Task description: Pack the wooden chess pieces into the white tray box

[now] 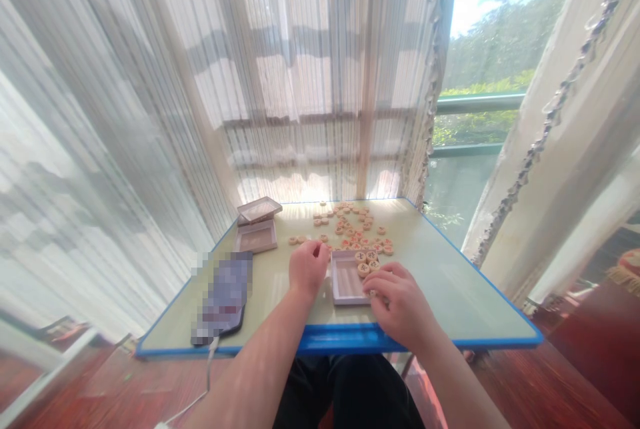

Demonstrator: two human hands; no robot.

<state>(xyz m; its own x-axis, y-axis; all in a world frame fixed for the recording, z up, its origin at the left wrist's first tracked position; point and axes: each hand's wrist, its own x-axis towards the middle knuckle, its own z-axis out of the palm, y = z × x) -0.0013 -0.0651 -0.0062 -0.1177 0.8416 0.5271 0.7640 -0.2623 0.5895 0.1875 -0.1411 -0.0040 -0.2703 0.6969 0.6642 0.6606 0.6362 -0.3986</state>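
Left hand (307, 269) and right hand (400, 302), half-curled, grip unclear, by round wooden discs (367, 259) in shallow tray (345, 282)

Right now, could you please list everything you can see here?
Shallow grey rectangular box: one, between the hands, near edge.
Round wooden game pieces: many, tan, scattered toward the far edge; a few in the box.
Grey rectangular trays: two, far left corner.
Dark blurred pouch: one, near left, white cable hanging off.
Blue-rimmed pale green table: one, before sheer white curtains.
Left hand: one, bare, left of the box, fingers curled.
Right hand: one, bare, at the box's near right corner.
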